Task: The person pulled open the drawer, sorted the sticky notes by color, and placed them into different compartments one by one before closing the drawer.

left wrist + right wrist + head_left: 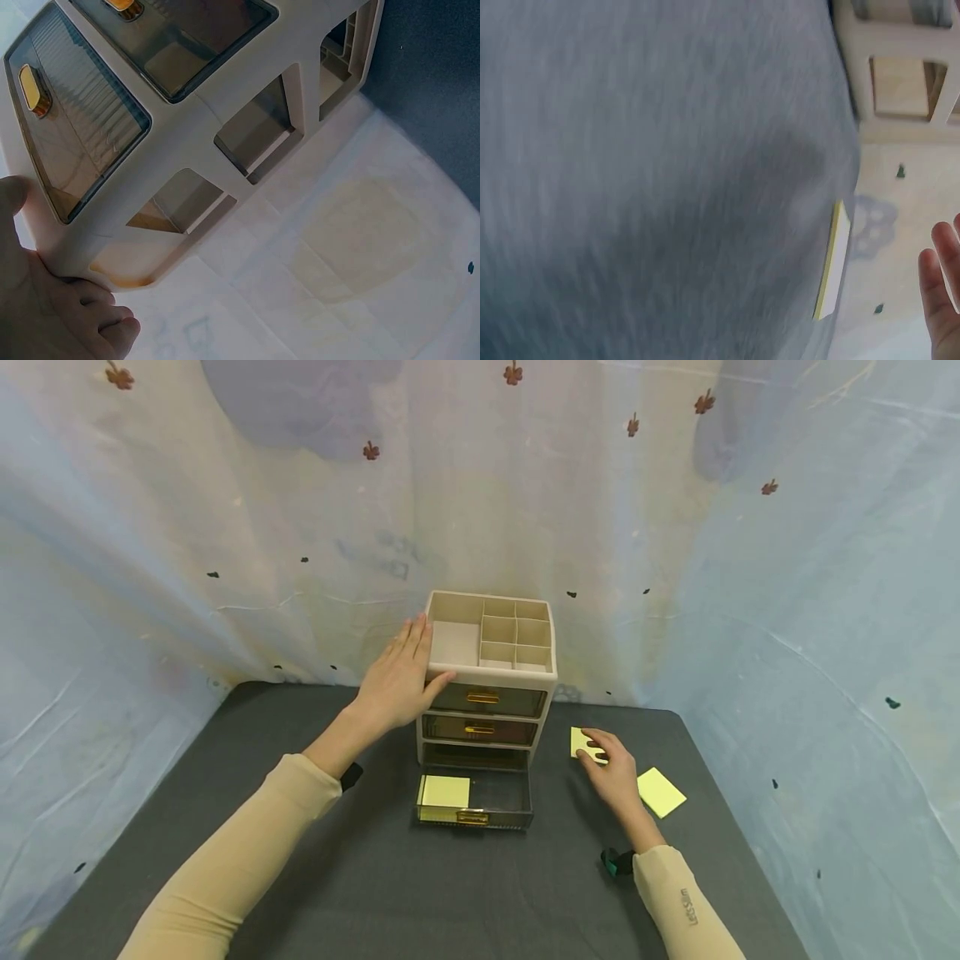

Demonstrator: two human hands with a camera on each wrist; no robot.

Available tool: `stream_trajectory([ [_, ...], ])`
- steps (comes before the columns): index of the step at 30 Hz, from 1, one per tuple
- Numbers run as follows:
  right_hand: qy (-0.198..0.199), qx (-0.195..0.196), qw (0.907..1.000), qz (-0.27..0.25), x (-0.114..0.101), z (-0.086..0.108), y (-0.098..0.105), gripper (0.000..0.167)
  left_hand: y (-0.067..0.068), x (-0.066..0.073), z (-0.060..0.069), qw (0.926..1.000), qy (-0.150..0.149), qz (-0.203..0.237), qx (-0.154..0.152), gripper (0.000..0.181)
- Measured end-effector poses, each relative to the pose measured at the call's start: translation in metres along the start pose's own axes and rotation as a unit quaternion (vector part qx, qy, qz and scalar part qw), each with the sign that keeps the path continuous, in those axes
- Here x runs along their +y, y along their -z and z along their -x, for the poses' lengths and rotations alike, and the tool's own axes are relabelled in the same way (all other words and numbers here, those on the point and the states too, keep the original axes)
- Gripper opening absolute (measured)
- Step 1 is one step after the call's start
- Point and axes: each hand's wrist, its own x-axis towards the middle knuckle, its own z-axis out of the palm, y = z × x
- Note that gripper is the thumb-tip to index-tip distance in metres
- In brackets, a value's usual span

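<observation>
My left hand (396, 681) rests on the upper left edge of a cream drawer organizer (491, 677), fingers extended along its side and thumb at the front. The left wrist view shows this hand (64, 315) against the organizer's corner. The bottom drawer (504, 819) is pulled out, with a yellow sticky note pad (445, 792) in its left half. My right hand (617, 775) hovers over another yellow sticky note pad (577, 742), partly covering it in the head view. In the right wrist view, its fingers (934, 289) are apart from that pad (832, 262).
A third yellow sticky note pad (661, 792) lies right of my right wrist on the dark grey tabletop (480, 893). Two upper drawers (491, 700) with gold handles are closed. The organizer's top has several compartments (498, 629). A patterned curtain (480, 510) hangs behind.
</observation>
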Motion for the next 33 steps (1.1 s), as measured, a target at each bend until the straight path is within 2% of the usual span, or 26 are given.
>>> stream_trajectory([
  [10, 0.004, -0.045, 0.9956, 0.082, 0.026, -0.016, 0.011, 0.043, 0.000, 0.000, 0.002, 1.0000, 0.006, 0.001, -0.003, 0.091],
  [17, -0.014, -0.088, 0.9900, 0.110, 0.037, -0.031, 0.016, 0.046, 0.000, 0.000, 0.001, 1.0000, 0.001, 0.006, 0.004, 0.091],
  [24, -0.024, -0.140, 0.9765, 0.162, 0.049, -0.042, 0.016, 0.052, 0.000, 0.001, 0.001, 0.9999, 0.000, 0.009, 0.006, 0.091],
  [33, -0.065, -0.217, 0.9559, 0.187, 0.052, -0.051, 0.018, 0.061, -0.001, 0.000, 0.001, 1.0000, 0.000, 0.004, 0.007, 0.091],
])
